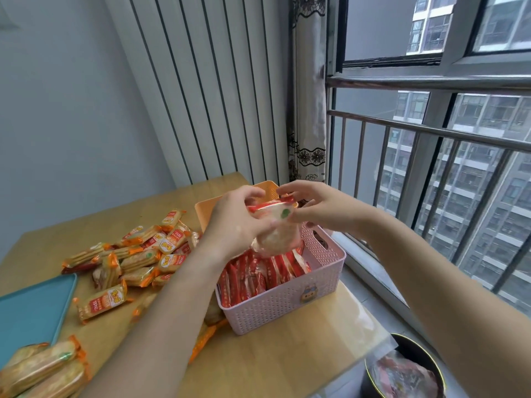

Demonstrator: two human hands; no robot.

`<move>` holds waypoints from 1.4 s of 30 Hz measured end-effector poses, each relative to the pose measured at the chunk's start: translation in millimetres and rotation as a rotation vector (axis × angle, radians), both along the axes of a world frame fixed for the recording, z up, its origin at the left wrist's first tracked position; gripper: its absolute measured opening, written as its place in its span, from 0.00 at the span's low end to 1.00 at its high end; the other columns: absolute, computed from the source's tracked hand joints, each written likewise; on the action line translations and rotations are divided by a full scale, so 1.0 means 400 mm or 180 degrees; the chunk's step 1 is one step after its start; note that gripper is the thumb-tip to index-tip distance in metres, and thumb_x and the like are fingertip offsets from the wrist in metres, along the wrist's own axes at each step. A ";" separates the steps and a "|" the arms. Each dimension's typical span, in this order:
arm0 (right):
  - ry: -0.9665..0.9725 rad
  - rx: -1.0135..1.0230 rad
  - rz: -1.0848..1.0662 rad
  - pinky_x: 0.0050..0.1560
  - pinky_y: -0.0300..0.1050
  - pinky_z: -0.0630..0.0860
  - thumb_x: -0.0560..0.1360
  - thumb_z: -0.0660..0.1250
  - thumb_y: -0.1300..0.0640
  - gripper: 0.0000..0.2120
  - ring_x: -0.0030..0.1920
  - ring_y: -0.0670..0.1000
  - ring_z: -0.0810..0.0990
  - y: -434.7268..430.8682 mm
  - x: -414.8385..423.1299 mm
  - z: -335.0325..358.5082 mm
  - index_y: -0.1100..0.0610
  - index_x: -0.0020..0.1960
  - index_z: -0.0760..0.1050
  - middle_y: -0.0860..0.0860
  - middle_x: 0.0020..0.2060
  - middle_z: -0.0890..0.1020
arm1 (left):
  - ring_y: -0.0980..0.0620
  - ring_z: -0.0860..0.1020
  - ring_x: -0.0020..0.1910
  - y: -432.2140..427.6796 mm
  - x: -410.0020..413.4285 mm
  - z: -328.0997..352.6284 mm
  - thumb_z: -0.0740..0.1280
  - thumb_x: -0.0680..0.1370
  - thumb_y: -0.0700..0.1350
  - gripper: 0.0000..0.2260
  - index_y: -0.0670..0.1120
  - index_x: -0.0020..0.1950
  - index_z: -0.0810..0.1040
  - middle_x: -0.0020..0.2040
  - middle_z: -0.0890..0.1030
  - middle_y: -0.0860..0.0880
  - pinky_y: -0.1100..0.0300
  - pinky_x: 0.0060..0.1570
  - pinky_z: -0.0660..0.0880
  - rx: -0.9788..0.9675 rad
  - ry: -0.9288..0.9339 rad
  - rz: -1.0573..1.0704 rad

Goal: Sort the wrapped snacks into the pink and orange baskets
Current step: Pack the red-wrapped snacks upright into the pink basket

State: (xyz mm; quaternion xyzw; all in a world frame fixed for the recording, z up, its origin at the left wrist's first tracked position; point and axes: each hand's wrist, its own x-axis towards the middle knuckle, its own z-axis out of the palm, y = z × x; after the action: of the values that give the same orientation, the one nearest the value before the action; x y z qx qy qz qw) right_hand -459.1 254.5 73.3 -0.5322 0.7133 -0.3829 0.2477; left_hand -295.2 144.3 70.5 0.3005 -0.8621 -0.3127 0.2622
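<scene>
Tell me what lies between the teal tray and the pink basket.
In the head view, loose orange-wrapped snack packs on the table, with the left forearm crossing over them.

orange snack wrapper [102, 303], white characters roughly "151C", uncertain; yellow logo lettering too blurred to read

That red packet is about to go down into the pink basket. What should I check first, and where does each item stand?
1. Grip: left hand and right hand both hold the red-wrapped snack: ok.
2. The snack is above the pink basket: ok.
3. Type match: red packs already in that basket: ok.
4. Free room at its right end: ok.
5. Contents of the orange basket, hidden behind the hands: cannot tell.
6. Unsorted orange-wrapped snacks lie on the table: not ok.
</scene>
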 end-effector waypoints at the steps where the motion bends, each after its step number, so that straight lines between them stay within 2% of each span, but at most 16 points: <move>1: 0.0252 0.0018 -0.0066 0.55 0.47 0.82 0.76 0.70 0.61 0.25 0.53 0.47 0.83 0.001 -0.003 0.005 0.50 0.71 0.72 0.48 0.59 0.80 | 0.53 0.79 0.56 0.006 -0.016 -0.004 0.80 0.71 0.44 0.27 0.49 0.69 0.78 0.59 0.80 0.52 0.57 0.58 0.77 0.0099 0.0115 -0.0031; 5: 0.0879 0.0223 -0.0485 0.49 0.49 0.84 0.72 0.72 0.61 0.15 0.46 0.51 0.84 0.021 -0.032 0.018 0.52 0.58 0.79 0.49 0.47 0.84 | 0.54 0.80 0.54 0.015 -0.077 -0.041 0.78 0.74 0.43 0.21 0.50 0.65 0.79 0.55 0.82 0.53 0.54 0.60 0.78 0.0191 0.0261 -0.0208; 9: 0.1706 0.0801 -0.1015 0.48 0.50 0.84 0.72 0.73 0.57 0.14 0.44 0.51 0.81 0.025 -0.019 -0.027 0.54 0.56 0.75 0.50 0.46 0.81 | 0.51 0.77 0.62 -0.015 -0.094 -0.086 0.68 0.80 0.44 0.16 0.54 0.68 0.76 0.62 0.79 0.53 0.51 0.62 0.76 -0.0842 -0.0511 0.0113; 11: 0.1974 0.0988 -0.0935 0.47 0.50 0.82 0.75 0.70 0.55 0.12 0.42 0.50 0.78 0.013 0.014 -0.078 0.54 0.55 0.72 0.49 0.42 0.78 | 0.48 0.73 0.67 -0.034 -0.094 -0.108 0.69 0.78 0.50 0.22 0.55 0.72 0.72 0.68 0.77 0.51 0.44 0.70 0.69 -0.1133 -0.1426 0.0046; 14: 0.2135 0.1470 -0.0581 0.58 0.65 0.78 0.77 0.64 0.44 0.11 0.37 0.50 0.76 -0.013 0.037 -0.139 0.50 0.42 0.70 0.46 0.34 0.75 | 0.43 0.64 0.76 -0.040 -0.095 -0.132 0.75 0.71 0.62 0.41 0.52 0.79 0.61 0.77 0.68 0.48 0.37 0.76 0.53 -0.1066 -0.2280 -0.0160; 16: 0.1996 0.1966 -0.0204 0.62 0.68 0.75 0.76 0.64 0.42 0.13 0.39 0.49 0.79 -0.020 0.032 -0.130 0.49 0.38 0.71 0.46 0.34 0.78 | 0.43 0.66 0.76 -0.040 -0.094 -0.136 0.76 0.72 0.58 0.41 0.52 0.80 0.60 0.76 0.69 0.47 0.38 0.77 0.53 -0.1184 -0.2042 -0.0138; 17: 0.1898 0.2069 -0.0067 0.63 0.67 0.75 0.76 0.64 0.44 0.11 0.41 0.49 0.81 -0.020 0.027 -0.121 0.49 0.41 0.75 0.46 0.36 0.80 | 0.44 0.70 0.72 -0.042 -0.092 -0.135 0.75 0.73 0.54 0.37 0.52 0.78 0.62 0.73 0.72 0.48 0.40 0.76 0.58 -0.1294 -0.1839 -0.0091; 19: 0.1804 0.1973 -0.0098 0.59 0.61 0.80 0.78 0.62 0.52 0.10 0.45 0.51 0.84 -0.019 0.008 -0.106 0.54 0.49 0.80 0.50 0.42 0.84 | 0.48 0.76 0.63 -0.048 -0.087 -0.130 0.72 0.75 0.49 0.26 0.52 0.72 0.70 0.65 0.77 0.51 0.45 0.67 0.72 -0.1420 -0.1513 -0.0058; 21: 0.1760 0.1511 -0.0414 0.50 0.57 0.84 0.78 0.60 0.59 0.11 0.45 0.54 0.85 -0.025 -0.012 -0.091 0.57 0.49 0.81 0.54 0.44 0.85 | 0.51 0.79 0.54 -0.054 -0.080 -0.123 0.71 0.77 0.49 0.14 0.52 0.62 0.78 0.57 0.80 0.53 0.51 0.55 0.79 -0.1306 -0.1248 -0.0072; 25: 0.1058 0.0536 -0.0844 0.46 0.51 0.85 0.79 0.60 0.64 0.15 0.46 0.53 0.85 -0.047 -0.029 -0.059 0.56 0.62 0.79 0.53 0.54 0.84 | 0.58 0.80 0.45 -0.072 -0.073 -0.090 0.71 0.79 0.51 0.04 0.52 0.50 0.82 0.47 0.83 0.56 0.60 0.43 0.80 -0.0285 0.0007 0.0101; 29: -0.0397 0.0055 -0.0617 0.48 0.58 0.85 0.81 0.62 0.64 0.18 0.49 0.57 0.86 -0.076 -0.020 -0.027 0.55 0.71 0.72 0.55 0.56 0.82 | 0.52 0.82 0.49 -0.077 -0.071 -0.041 0.69 0.80 0.45 0.03 0.47 0.51 0.82 0.48 0.84 0.50 0.57 0.47 0.82 0.0984 0.1154 0.0268; 31: -0.0551 -0.0010 -0.0698 0.51 0.61 0.84 0.82 0.62 0.62 0.16 0.49 0.57 0.87 -0.089 -0.018 -0.014 0.54 0.69 0.74 0.55 0.55 0.83 | 0.49 0.85 0.47 -0.072 -0.073 -0.033 0.68 0.81 0.44 0.04 0.45 0.52 0.82 0.49 0.85 0.46 0.56 0.42 0.83 0.1370 0.1284 0.0256; 34: -0.0176 -0.0046 -0.0797 0.49 0.58 0.85 0.82 0.63 0.56 0.12 0.48 0.57 0.87 -0.103 -0.022 -0.010 0.55 0.63 0.76 0.56 0.54 0.83 | 0.47 0.86 0.43 -0.060 -0.085 -0.038 0.67 0.82 0.43 0.04 0.44 0.52 0.81 0.47 0.86 0.44 0.56 0.38 0.83 0.1808 0.1299 0.0244; 38: -0.0053 0.0366 -0.0708 0.38 0.48 0.80 0.77 0.59 0.32 0.32 0.38 0.56 0.84 -0.108 -0.030 -0.007 0.61 0.53 0.81 0.61 0.44 0.86 | 0.44 0.87 0.42 -0.039 -0.127 -0.060 0.66 0.83 0.43 0.06 0.41 0.52 0.80 0.44 0.87 0.44 0.52 0.44 0.84 0.2106 0.1194 -0.0043; 40: -0.0007 0.0623 -0.0762 0.41 0.49 0.82 0.78 0.62 0.36 0.30 0.36 0.56 0.85 -0.110 -0.047 -0.010 0.65 0.47 0.81 0.63 0.38 0.86 | 0.45 0.87 0.43 -0.030 -0.156 -0.074 0.64 0.84 0.42 0.07 0.41 0.54 0.80 0.47 0.87 0.43 0.53 0.44 0.84 0.2213 0.1047 -0.0277; 42: 0.0105 0.0794 -0.1005 0.39 0.47 0.84 0.79 0.63 0.51 0.18 0.37 0.57 0.87 -0.112 -0.065 -0.018 0.66 0.44 0.79 0.63 0.36 0.86 | 0.48 0.87 0.44 -0.032 -0.177 -0.089 0.62 0.84 0.40 0.08 0.44 0.54 0.82 0.49 0.87 0.44 0.53 0.46 0.84 0.2037 0.0840 -0.0318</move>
State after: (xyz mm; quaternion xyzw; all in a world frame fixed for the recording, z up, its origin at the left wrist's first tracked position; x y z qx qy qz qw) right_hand -485.0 209.5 66.2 -0.3851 0.8338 -0.3169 0.2369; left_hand -366.1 131.6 34.8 0.2820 -0.6926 -0.6157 0.2483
